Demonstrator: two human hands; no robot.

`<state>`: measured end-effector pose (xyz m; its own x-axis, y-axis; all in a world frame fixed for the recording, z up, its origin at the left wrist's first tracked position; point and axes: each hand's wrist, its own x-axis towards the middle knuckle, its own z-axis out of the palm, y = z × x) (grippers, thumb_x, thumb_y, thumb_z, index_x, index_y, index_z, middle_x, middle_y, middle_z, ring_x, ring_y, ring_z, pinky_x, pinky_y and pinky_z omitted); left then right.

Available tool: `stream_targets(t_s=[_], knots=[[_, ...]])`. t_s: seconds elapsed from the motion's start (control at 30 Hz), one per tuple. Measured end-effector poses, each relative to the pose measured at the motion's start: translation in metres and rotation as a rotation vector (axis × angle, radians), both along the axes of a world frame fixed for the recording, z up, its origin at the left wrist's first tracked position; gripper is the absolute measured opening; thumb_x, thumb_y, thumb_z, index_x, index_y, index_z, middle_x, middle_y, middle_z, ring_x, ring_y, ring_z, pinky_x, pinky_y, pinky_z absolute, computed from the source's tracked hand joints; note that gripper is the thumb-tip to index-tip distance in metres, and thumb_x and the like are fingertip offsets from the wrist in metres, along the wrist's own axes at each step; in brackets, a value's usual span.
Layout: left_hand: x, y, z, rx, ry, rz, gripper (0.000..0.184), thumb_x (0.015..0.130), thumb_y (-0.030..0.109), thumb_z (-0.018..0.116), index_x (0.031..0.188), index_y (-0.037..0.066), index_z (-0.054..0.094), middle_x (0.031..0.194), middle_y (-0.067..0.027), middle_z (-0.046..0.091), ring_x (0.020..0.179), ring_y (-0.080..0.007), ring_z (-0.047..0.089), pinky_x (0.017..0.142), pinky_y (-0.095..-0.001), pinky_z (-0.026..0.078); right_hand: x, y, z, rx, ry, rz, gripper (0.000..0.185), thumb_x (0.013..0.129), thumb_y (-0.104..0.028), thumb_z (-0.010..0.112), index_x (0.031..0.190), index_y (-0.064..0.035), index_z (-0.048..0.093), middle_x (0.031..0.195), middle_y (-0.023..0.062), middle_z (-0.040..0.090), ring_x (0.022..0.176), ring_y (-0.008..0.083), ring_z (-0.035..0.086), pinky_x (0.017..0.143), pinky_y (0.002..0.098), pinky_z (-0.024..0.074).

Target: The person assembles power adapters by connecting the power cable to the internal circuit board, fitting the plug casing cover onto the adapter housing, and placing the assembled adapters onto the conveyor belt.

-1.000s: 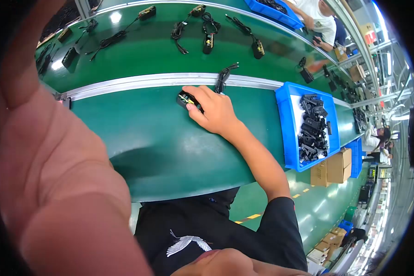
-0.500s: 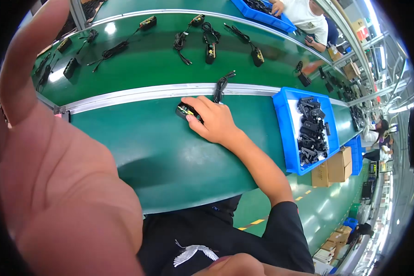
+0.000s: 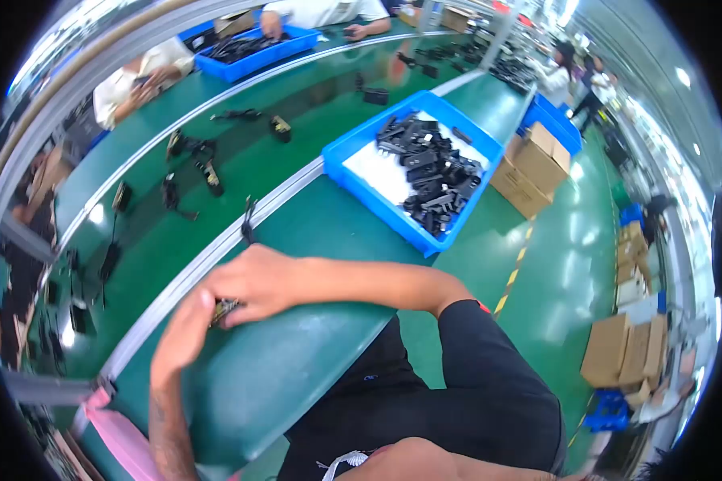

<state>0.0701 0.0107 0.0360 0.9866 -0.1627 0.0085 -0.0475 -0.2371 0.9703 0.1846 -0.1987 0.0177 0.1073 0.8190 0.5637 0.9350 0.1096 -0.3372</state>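
A small open power adapter [image 3: 223, 311] with a bare circuit board showing lies low over the green bench top [image 3: 281, 385]. My right hand [image 3: 257, 280] is closed around it from the right, covering most of it. From the left, my left hand [image 3: 183, 333] meets it, thumb against the adapter's end and fingers partly hidden beside the right hand. A black cable [image 3: 249, 223] lies bundled across the metal rail just beyond my right hand.
A blue tray [image 3: 337, 164] of black plastic housings [image 3: 433, 164] stands on the bench to the right. Past the metal rail [image 3: 285, 186], several adapters with cables lie on a green belt [image 3: 249, 164]. Co-workers sit opposite by another blue tray [image 3: 233, 70]. Pink cloth [image 3: 124, 433] hangs lower left.
My left hand has come down from close to the camera to the adapter held by my right hand. The view has turned to the right. The adapter is now closer to me.
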Motion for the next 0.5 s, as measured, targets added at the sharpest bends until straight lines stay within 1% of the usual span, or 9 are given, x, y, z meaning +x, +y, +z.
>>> stream_targets(t_s=[0.03,0.1,0.13,0.23,0.27,0.33,0.37,0.43,0.5], knots=[[-0.005,-0.001,-0.006,-0.221,0.233,-0.109,0.056,0.109,0.045,0.059,0.137,-0.003,0.061,0.113,-0.0126,0.071,0.096,-0.0205,0.069,0.079,-0.0324,0.055,-0.002,-0.002,0.001,0.021,0.023,0.057,0.056,0.08,-0.042,0.086,0.122,-0.0122,0.066,0.105,0.0069,0.072,0.09,0.0316,0.074,0.065,0.0451,0.0582],[-0.012,-0.006,-0.003,-0.211,0.325,-0.145,0.06,0.105,0.052,0.065,0.132,-0.002,0.063,0.1,-0.0082,0.069,0.084,-0.0154,0.067,0.07,-0.0279,0.053,-0.013,-0.004,-0.009,0.029,0.051,-0.011,0.061,0.075,-0.049,0.087,0.119,-0.0127,0.066,0.101,0.0048,0.072,0.085,0.0305,0.073,0.064,0.0453,0.0568],[-0.012,-0.005,-0.005,-0.208,0.357,-0.137,0.061,0.102,0.051,0.069,0.13,-0.002,0.063,0.098,-0.0077,0.07,0.083,-0.0151,0.067,0.069,-0.0273,0.053,-0.015,-0.002,-0.011,0.091,0.04,-0.061,0.067,0.07,-0.056,0.088,0.115,-0.0123,0.065,0.094,0.0046,0.072,0.08,0.0294,0.072,0.061,0.046,0.0533],[-0.014,0.0,-0.016,-0.211,0.368,-0.059,0.061,0.096,0.049,0.078,0.125,-0.003,0.064,0.094,-0.0068,0.07,0.08,-0.0145,0.067,0.066,-0.026,0.053,-0.009,-0.007,-0.009,0.089,0.063,-0.224,0.069,0.068,-0.06,0.089,0.111,-0.0122,0.065,0.082,0.0053,0.071,0.075,0.0293,0.07,0.058,0.0456,0.0502],[-0.016,0.0,-0.02,-0.218,0.315,-0.009,0.06,0.094,0.047,0.08,0.124,-0.003,0.064,0.095,-0.0069,0.07,0.079,-0.0145,0.067,0.066,-0.026,0.053,-0.004,-0.007,-0.014,0.026,0.082,-0.232,0.062,0.072,-0.057,0.089,0.107,-0.0112,0.067,0.073,0.0066,0.068,0.07,0.0304,0.069,0.057,0.0458,0.0477],[-0.015,0.002,-0.022,-0.141,0.295,0.078,0.059,0.09,0.04,0.086,0.122,-0.003,0.062,0.096,-0.0068,0.071,0.078,-0.0141,0.067,0.066,-0.026,0.054,0.0,-0.017,-0.009,-0.025,0.342,-0.148,0.051,0.077,-0.048,0.089,0.104,-0.0096,0.069,0.074,0.0075,0.07,0.07,0.0306,0.07,0.058,0.0452,0.0492],[-0.015,0.004,-0.024,-0.109,0.344,0.121,0.055,0.095,0.039,0.081,0.125,-0.002,0.06,0.096,-0.0061,0.07,0.076,-0.0125,0.066,0.063,-0.0245,0.053,0.0,-0.017,-0.008,-0.055,0.483,-0.083,0.046,0.079,-0.044,0.088,0.102,-0.0088,0.069,0.075,0.0079,0.071,0.07,0.0307,0.071,0.058,0.0449,0.05],[-0.02,-0.006,-0.009,-0.102,0.326,0.151,0.049,0.101,0.037,0.073,0.129,-0.001,0.059,0.095,-0.0051,0.069,0.074,-0.0104,0.063,0.06,-0.0226,0.05,0.003,-0.029,0.008,0.0,0.732,0.008,0.025,0.086,-0.025,0.083,0.099,-0.005,0.077,0.086,0.0121,0.076,0.08,0.0263,0.077,0.07,0.0381,0.0589],[-0.022,-0.014,0.0,-0.083,0.341,0.113,0.039,0.106,0.033,0.065,0.129,0.002,0.059,0.096,-0.0043,0.067,0.072,-0.009,0.06,0.057,-0.0208,0.047,0.009,-0.028,0.012,-0.032,0.586,-0.052,0.019,0.092,-0.019,0.079,0.101,-0.0028,0.079,0.096,0.0149,0.077,0.086,0.0266,0.078,0.073,0.0378,0.0599]])
